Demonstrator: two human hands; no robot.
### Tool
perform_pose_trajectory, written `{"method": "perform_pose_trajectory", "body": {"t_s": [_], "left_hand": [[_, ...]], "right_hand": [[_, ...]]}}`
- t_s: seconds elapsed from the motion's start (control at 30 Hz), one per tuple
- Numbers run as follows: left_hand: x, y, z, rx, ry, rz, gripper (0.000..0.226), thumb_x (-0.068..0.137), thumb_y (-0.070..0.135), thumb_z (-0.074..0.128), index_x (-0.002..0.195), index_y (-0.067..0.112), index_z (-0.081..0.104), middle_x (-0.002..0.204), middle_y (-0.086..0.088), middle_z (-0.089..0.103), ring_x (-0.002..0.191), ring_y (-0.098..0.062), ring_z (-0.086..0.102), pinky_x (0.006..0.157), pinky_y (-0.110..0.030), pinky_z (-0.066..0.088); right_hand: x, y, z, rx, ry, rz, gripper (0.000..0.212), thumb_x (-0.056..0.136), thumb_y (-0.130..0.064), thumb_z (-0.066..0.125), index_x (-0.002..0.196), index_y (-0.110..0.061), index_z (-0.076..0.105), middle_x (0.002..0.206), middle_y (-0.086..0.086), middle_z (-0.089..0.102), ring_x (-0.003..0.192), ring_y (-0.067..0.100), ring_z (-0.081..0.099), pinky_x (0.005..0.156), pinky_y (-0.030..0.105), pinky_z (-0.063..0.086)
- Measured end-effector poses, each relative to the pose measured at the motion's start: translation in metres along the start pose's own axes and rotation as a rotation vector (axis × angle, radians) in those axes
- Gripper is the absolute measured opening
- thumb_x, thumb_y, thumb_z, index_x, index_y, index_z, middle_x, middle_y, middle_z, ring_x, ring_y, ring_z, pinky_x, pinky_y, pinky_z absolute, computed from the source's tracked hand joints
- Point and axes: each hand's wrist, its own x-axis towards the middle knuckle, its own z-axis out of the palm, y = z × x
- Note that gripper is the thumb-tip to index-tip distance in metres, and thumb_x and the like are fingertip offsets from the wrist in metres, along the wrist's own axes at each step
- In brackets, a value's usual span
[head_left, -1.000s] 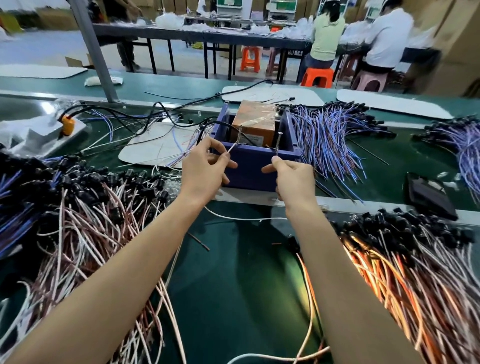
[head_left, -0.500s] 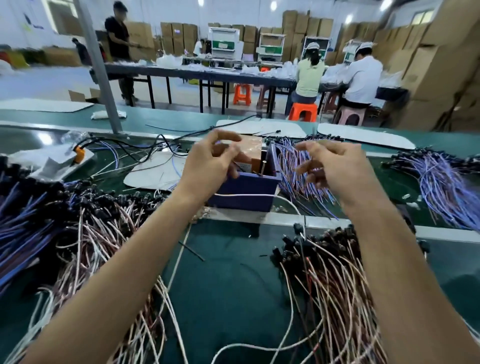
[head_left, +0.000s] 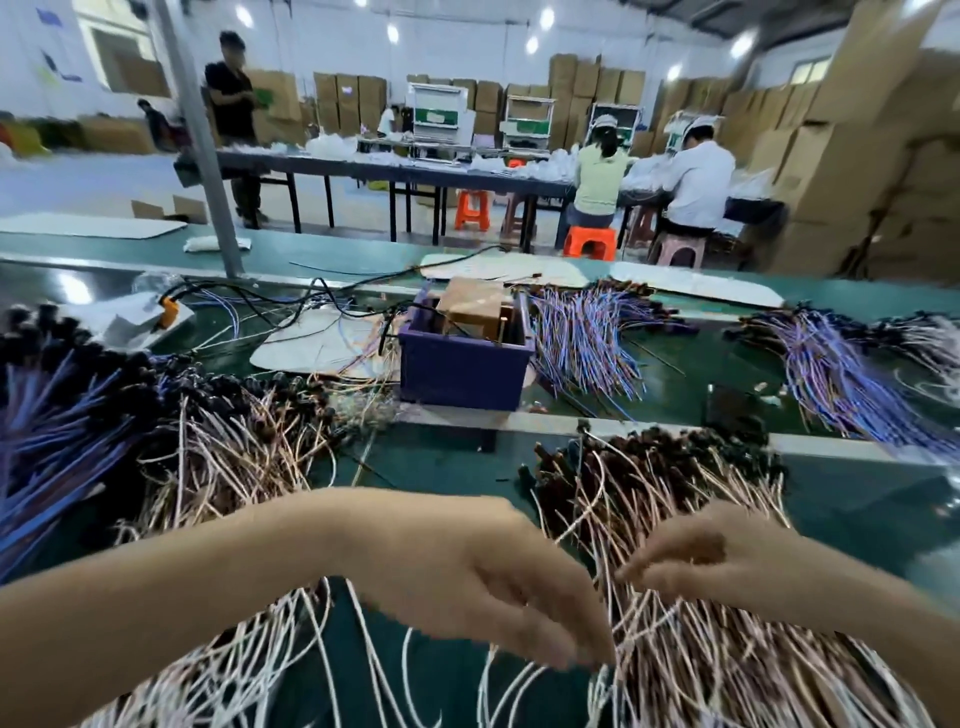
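Apparently between pieces, much left: the pink-white wire pile (head_left: 675, 499) lies heaped on the green bench (head_left: 857, 504) right of centre, none lifted clear; left hand (head_left: 498, 587) reaches across to it, fingers angled down into strands, right hand (head_left: 696, 556) alongside, fingers loosely curled, grip lost in blur.

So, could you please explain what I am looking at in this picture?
There is no machine here: a person wears a camera on the head, looking forward and down, so the two bare arms are their own. The left hand and right hand reach into a heap of pale wires with black plugs on a green bench. Blur hides whether either hand holds a wire. Further back stands a purple box with a cardboard carton inside, and blue wires lie beside it.
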Motion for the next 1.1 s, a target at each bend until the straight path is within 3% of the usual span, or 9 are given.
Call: {"method": "perform_pose_trajectory", "body": {"t_s": [0.13,0.2,0.43,0.53,0.6,0.67,0.87,0.97,1.1], "left_hand": [[0.028,-0.033,-0.005,0.041,0.44,-0.106,0.015,0.095,0.017,0.059,0.107,0.013,0.067,0.097,-0.002,0.073,0.089,-0.011,0.068,0.088,-0.029,0.053],[0.054,-0.058,-0.011,0.032,0.596,-0.269,0.021,0.096,0.025,0.057,0.114,0.017,0.063,0.1,-0.003,0.072,0.086,-0.018,0.065,0.086,-0.033,0.052],[0.141,-0.112,-0.018,-0.149,0.754,-0.553,0.044,0.101,0.035,0.041,0.143,0.023,0.041,0.121,-0.016,0.062,0.07,-0.014,0.05,0.065,-0.027,0.039],[0.156,-0.117,-0.014,-0.22,0.776,-0.503,0.031,0.099,0.027,0.049,0.126,0.018,0.061,0.108,-0.009,0.068,0.072,-0.014,0.052,0.063,-0.023,0.04],[0.16,-0.116,-0.011,-0.322,0.86,-0.433,0.02,0.095,0.016,0.058,0.112,0.014,0.069,0.104,-0.008,0.071,0.067,-0.01,0.054,0.059,-0.016,0.041],[0.162,-0.113,-0.01,-0.317,0.951,-0.377,0.018,0.092,0.011,0.062,0.107,0.016,0.071,0.098,-0.006,0.072,0.078,-0.014,0.061,0.072,-0.02,0.046],[0.135,-0.083,-0.017,-0.344,1.088,-0.157,0.05,0.09,0.005,0.062,0.133,0.026,0.048,0.083,-0.001,0.062,0.076,-0.015,0.063,0.077,-0.03,0.054],[0.114,-0.073,-0.011,-0.497,0.977,-0.119,0.06,0.086,0.002,0.068,0.138,0.02,0.044,0.079,-0.001,0.062,0.068,-0.017,0.066,0.073,-0.033,0.059],[0.107,-0.064,0.004,-0.572,0.957,-0.031,0.068,0.083,0.009,0.073,0.143,0.011,0.039,0.086,-0.005,0.073,0.073,-0.016,0.071,0.076,-0.033,0.059]], "right_hand": [[0.0,0.006,0.014,-0.161,-0.019,0.022,0.011,0.086,-0.035,0.069,0.084,-0.045,0.072,0.089,-0.022,0.069,0.078,-0.004,0.061,0.073,0.013,0.049],[0.003,0.006,0.016,-0.209,-0.031,0.04,0.007,0.085,-0.032,0.071,0.088,-0.037,0.075,0.09,-0.022,0.071,0.081,-0.006,0.063,0.075,0.009,0.048],[0.008,-0.006,0.023,-0.213,-0.146,-0.01,0.013,0.082,-0.027,0.073,0.095,-0.029,0.074,0.088,-0.019,0.072,0.076,-0.007,0.065,0.07,0.008,0.047],[0.009,-0.01,0.019,-0.109,-0.085,-0.027,0.016,0.086,-0.021,0.066,0.096,-0.031,0.073,0.092,-0.021,0.071,0.076,-0.006,0.066,0.07,0.006,0.049],[0.015,-0.01,0.015,-0.048,0.142,-0.045,0.014,0.088,-0.02,0.064,0.089,-0.032,0.072,0.082,-0.013,0.072,0.066,0.0,0.067,0.068,0.012,0.05],[0.027,-0.007,0.014,-0.102,0.39,-0.005,0.004,0.088,-0.027,0.067,0.086,-0.029,0.07,0.069,-0.01,0.07,0.057,0.005,0.065,0.064,0.013,0.049],[0.048,0.005,0.018,-0.059,0.882,0.047,0.025,0.087,-0.032,0.068,0.101,-0.012,0.061,0.065,-0.004,0.06,0.054,0.004,0.053,0.051,0.01,0.039],[0.045,0.006,0.011,0.079,0.884,-0.015,0.04,0.085,-0.046,0.063,0.118,-0.024,0.055,0.069,0.001,0.062,0.049,0.004,0.048,0.048,0.01,0.037],[0.051,-0.007,-0.001,0.098,0.799,-0.051,0.027,0.086,-0.048,0.062,0.098,-0.027,0.073,0.075,-0.006,0.069,0.063,0.002,0.06,0.056,0.01,0.041]]}}
